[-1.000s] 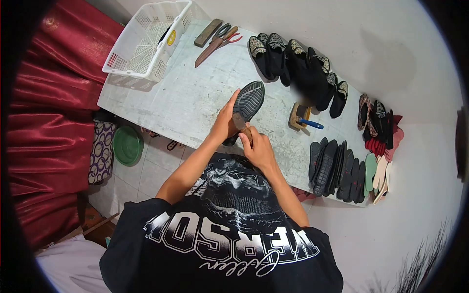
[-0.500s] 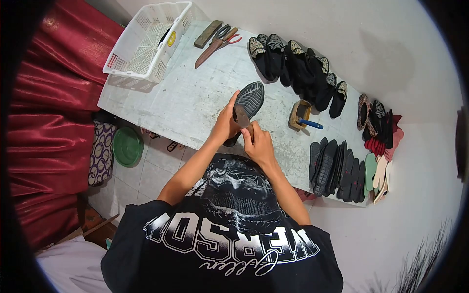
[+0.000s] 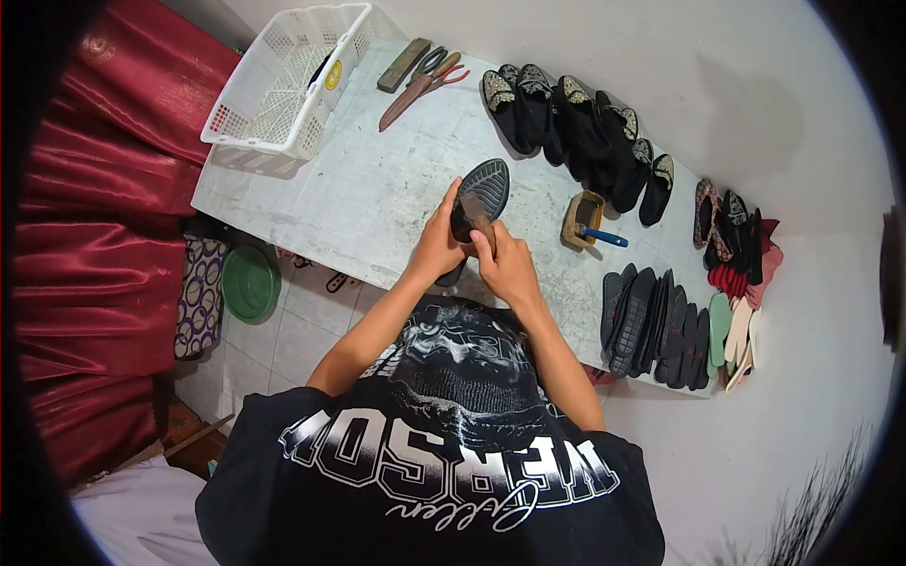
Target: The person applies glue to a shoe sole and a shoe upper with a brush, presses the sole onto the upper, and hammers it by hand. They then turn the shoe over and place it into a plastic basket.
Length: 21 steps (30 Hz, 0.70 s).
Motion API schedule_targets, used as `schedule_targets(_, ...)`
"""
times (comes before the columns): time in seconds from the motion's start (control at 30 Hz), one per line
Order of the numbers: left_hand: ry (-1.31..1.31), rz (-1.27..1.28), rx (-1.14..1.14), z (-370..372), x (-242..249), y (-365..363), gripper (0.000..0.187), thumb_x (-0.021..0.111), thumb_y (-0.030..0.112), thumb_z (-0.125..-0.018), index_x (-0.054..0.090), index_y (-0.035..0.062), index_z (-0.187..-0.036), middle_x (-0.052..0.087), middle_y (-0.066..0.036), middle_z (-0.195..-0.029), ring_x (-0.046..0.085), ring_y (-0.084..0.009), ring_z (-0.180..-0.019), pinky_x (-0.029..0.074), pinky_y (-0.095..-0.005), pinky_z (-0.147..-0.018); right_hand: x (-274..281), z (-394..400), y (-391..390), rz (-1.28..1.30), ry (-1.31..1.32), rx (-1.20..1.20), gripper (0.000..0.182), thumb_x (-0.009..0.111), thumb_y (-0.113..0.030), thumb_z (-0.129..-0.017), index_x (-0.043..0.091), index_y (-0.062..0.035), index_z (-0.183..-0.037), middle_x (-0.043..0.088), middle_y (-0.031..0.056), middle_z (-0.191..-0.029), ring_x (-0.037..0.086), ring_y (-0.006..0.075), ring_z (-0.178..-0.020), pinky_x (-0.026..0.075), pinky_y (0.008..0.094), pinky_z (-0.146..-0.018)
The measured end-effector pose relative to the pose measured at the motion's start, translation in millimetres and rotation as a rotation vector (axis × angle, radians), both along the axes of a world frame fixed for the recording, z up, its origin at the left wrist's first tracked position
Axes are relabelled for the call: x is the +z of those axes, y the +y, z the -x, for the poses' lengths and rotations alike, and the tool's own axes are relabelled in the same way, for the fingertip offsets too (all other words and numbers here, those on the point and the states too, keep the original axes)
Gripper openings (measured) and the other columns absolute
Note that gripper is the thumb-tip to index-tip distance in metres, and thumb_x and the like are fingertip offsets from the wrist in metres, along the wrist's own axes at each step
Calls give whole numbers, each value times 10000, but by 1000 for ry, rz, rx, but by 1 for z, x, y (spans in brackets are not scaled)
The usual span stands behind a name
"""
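Observation:
My left hand [image 3: 438, 243] is closed around a black shoe [image 3: 490, 179], its ridged sole turned up towards me. The toe points away over the table, and the heel end shows below my hands. My right hand [image 3: 508, 272] grips the handle of what looks like a hammer [image 3: 478, 215], with a worn brown head slightly blurred by motion. That head lies over the middle of the sole; whether it touches cannot be made out. My fingers hide part of the shoe's side.
A white plastic basket [image 3: 247, 143] stands at the table's far left, beside pliers [image 3: 444, 80], a brown-sheathed blade [image 3: 404, 106] and a block [image 3: 404, 64]. Black shoes [image 3: 580, 127] line the wall. A glue container [image 3: 573, 224] with a blue-handled brush [image 3: 604, 238] stands near stacked soles [image 3: 634, 321].
The hammer's head has swung down towards the sole and changed its tilt. My left hand keeps the shoe in nearly the same place.

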<state>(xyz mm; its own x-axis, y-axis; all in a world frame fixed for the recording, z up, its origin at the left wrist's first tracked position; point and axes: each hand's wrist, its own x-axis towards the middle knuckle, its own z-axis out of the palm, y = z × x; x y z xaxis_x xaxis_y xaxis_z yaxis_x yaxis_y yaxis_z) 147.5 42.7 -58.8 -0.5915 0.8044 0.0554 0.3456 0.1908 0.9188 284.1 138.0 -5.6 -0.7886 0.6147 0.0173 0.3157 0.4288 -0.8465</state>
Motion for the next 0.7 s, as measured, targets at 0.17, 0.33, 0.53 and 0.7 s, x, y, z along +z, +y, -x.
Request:
schedule_targets(0.17, 86, 46, -6, 4, -15, -3, 1172, 895, 125, -700, 204, 122, -1646, 633, -265, -1318, 633, -470, -1125, 491, -503, -994, -4, 3, -3, -40, 68, 11, 317, 603, -309, -1032, 579, 3, -980, 643, 262, -701, 673, 458, -668, 480, 474, -571)
schedule_targets(0.33, 43, 16, -23, 1, 0, -4, 1159, 885, 134, -687, 223, 101, -1637, 631, -250, -1332, 613, -474, -1169, 482, -504, -1022, 1, 5, -7, -1, -14, -15, 366, 607, -355, -1030, 581, 5, -971, 628, 273, -691, 661, 477, -675, 483, 497, -585)
schedule_targets(0.53, 22, 0, -22, -2, -3, -10, 1202, 920, 158, -666, 215, 81, -1636, 611, -253, -1373, 606, -443, -1238, 482, -484, -1055, 6, 8, -4, -15, -29, -36, 380, 626, -366, -1017, 568, 3, -945, 620, 271, -677, 644, 480, -658, 467, 504, -571)
schedule_targets(0.7, 86, 152, -2, -2, -12, -19, 1205, 916, 124, -666, 207, 94, -1640, 568, -272, -1409, 582, -434, -1284, 499, -469, -1047, 6, 9, -1, -2, -10, -61, 387, 621, -380, -1011, 569, 0, -952, 638, 267, -674, 652, 492, -670, 488, 523, -587)
